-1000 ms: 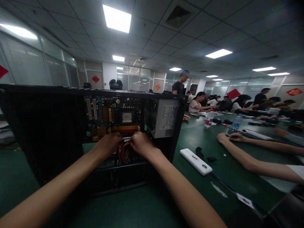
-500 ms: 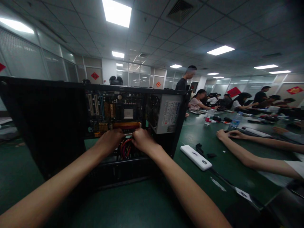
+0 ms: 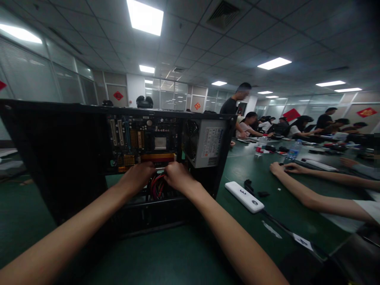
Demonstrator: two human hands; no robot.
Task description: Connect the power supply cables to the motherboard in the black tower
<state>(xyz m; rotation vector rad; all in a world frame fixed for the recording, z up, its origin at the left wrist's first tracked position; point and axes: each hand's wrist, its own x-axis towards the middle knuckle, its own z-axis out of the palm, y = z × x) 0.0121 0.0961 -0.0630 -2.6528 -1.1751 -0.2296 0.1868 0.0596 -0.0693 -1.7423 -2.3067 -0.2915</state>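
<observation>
An open black computer case stands on the table in front of me. Inside it is a motherboard with a square processor socket and orange and yellow memory slots. My left hand and my right hand are closed just below these slots. Between their fingertips runs a thin, light-edged strip that looks like a memory stick, mostly covered by the fingers. Red and dark cables bunch beneath it. To the right of the board sits a grey power supply.
A white power strip with its cord lies on the green table to the right. Beyond it are another person's hands and two plastic bottles. Several people sit or stand farther back.
My hands stay at the same spot by the memory slots, with barely any shift. In the background, the standing person leans further toward the table.
</observation>
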